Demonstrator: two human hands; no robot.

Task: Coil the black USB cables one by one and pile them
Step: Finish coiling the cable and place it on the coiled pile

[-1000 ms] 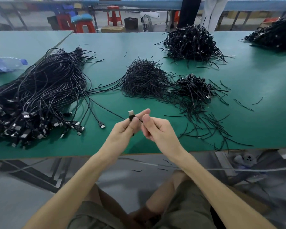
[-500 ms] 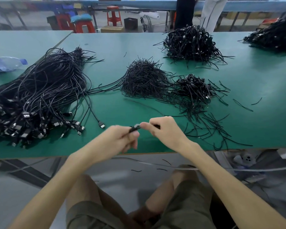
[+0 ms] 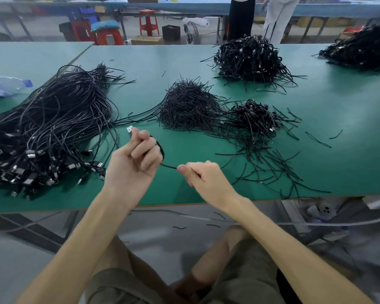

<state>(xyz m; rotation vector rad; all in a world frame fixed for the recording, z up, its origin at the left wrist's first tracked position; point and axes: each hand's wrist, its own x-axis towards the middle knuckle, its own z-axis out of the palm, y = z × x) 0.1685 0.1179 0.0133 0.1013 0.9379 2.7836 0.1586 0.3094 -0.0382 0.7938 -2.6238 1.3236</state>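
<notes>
My left hand [image 3: 134,163] grips one black USB cable [image 3: 162,151] above the table's front edge, palm turned up, with the metal plug [image 3: 130,129] sticking out past the fingers. The cable loops round the fingers and runs right to my right hand [image 3: 201,175], which pinches it between thumb and fingers. A big heap of loose uncoiled cables [image 3: 53,128] lies at the left. A small pile of coiled cables [image 3: 256,118] sits right of centre, with a larger coiled pile [image 3: 250,58] behind it.
A mound of thin black ties [image 3: 189,106] lies mid-table on the green table [image 3: 338,150], with stray ties [image 3: 272,167] scattered to the right. A plastic bottle [image 3: 7,85] is at far left. Another cable pile [image 3: 364,47] sits far right. Two people stand behind the table.
My left hand has turned palm up and risen, with the cable now looped round its fingers. My right hand has slid right along the cable, away from the left.
</notes>
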